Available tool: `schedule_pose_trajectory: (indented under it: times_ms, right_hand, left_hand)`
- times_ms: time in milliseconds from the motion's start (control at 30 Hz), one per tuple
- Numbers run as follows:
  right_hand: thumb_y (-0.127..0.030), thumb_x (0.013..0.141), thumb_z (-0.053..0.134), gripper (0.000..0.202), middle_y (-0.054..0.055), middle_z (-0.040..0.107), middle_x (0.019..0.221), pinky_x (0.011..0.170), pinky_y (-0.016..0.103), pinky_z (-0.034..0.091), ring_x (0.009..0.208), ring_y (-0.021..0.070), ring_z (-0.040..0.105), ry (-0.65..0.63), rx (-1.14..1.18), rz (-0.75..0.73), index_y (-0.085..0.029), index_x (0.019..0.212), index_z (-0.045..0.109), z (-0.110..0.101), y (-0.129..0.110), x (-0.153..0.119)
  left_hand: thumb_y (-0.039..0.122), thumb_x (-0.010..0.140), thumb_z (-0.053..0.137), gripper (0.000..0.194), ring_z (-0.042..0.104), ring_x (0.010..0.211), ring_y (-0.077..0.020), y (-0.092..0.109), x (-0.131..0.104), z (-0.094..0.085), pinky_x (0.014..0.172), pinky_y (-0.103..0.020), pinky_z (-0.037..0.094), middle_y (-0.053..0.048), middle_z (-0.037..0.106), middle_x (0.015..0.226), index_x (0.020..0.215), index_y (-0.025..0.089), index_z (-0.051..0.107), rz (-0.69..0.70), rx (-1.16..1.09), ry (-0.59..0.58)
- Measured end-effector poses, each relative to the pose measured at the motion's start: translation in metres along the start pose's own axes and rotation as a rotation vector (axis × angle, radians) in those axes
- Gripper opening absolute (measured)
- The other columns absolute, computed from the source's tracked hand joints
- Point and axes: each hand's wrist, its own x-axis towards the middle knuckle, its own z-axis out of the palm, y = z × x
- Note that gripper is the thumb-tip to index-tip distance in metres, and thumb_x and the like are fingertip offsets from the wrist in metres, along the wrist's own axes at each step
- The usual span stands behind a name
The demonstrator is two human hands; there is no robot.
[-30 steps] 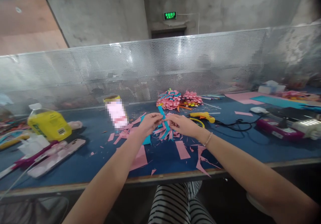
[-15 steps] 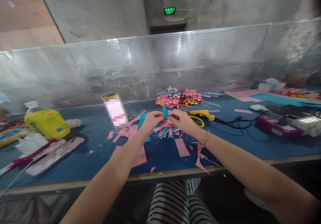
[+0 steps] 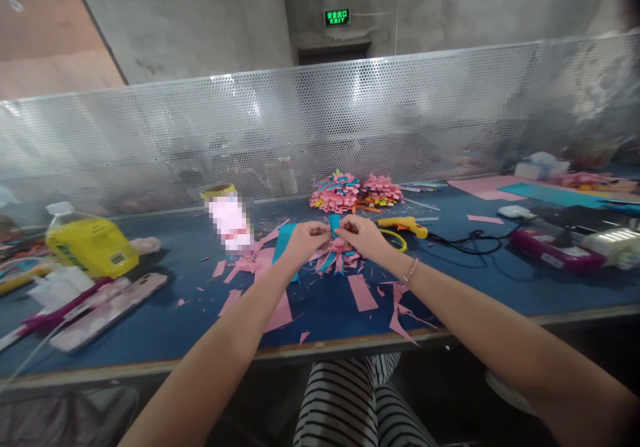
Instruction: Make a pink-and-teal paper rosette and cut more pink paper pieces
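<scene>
Between my two hands is a small blue paper strip [image 3: 335, 224], upright above the table. My left hand [image 3: 309, 239] pinches its left edge, thumb against fingers. On the other edge, my right hand [image 3: 358, 233] pinches the same strip. Just beneath them lies a fringed pink and blue paper piece [image 3: 336, 257]. A longer blue paper strip [image 3: 284, 241] rests behind my left wrist. Pink paper sheets [image 3: 280, 310] and cut scraps [image 3: 363, 292] are strewn around my forearms.
Two pink paper flower clusters [image 3: 334, 192] stand at the back. Right of my hands lie a yellow glue gun [image 3: 404, 225] and a purple power strip [image 3: 557, 252]. A yellow liquid bottle [image 3: 93, 243] and a phone [image 3: 110, 312] are on the left. A perforated metal screen [image 3: 280, 133] borders the table.
The blue strip has turned from tilted to nearly upright between my fingers. My right hand has shifted very slightly; the things on the table are unchanged.
</scene>
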Motion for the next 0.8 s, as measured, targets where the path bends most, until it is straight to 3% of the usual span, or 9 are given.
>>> schedule_pose_trajectory:
  times_ms: [267, 567, 800]
  right_hand:
    - [-0.034, 0.067, 0.057, 0.02, -0.005, 0.046, 0.056, 0.045, 0.022, 0.036, 0.047, 0.0094, 0.043, 0.017, 0.084, 0.03, -0.018, 0.072, 0.045, 0.0017, 0.0096, 0.0025]
    - [-0.038, 0.065, 0.062, 0.029, -0.006, 0.04, 0.049, 0.039, 0.021, 0.033, 0.041, 0.0079, 0.041, -0.062, 0.208, 0.099, -0.018, 0.061, 0.041, 0.0012, 0.0014, 0.003]
    - [-0.034, 0.066, 0.061, 0.023, -0.006, 0.043, 0.047, 0.037, 0.019, 0.032, 0.04, 0.0078, 0.042, -0.036, 0.274, 0.163, -0.018, 0.065, 0.045, 0.0023, 0.0059, 0.0016]
  left_hand:
    - [0.01, 0.062, 0.053, 0.01, 0.057, 0.052, -0.009, 0.0003, 0.0, 0.0005, 0.058, -0.022, 0.047, 0.002, 0.059, 0.056, 0.067, 0.014, 0.06, 0.039, 0.08, -0.014]
    - [0.012, 0.061, 0.053, 0.009, 0.053, 0.049, -0.0093, 0.0015, -0.0019, -0.0004, 0.054, -0.021, 0.043, 0.003, 0.055, 0.049, 0.064, 0.015, 0.061, 0.082, 0.181, -0.038]
    - [0.018, 0.067, 0.054, 0.004, 0.055, 0.052, -0.0102, -0.0011, 0.0006, 0.0005, 0.055, -0.022, 0.045, 0.002, 0.057, 0.057, 0.068, 0.015, 0.056, 0.084, 0.148, -0.031]
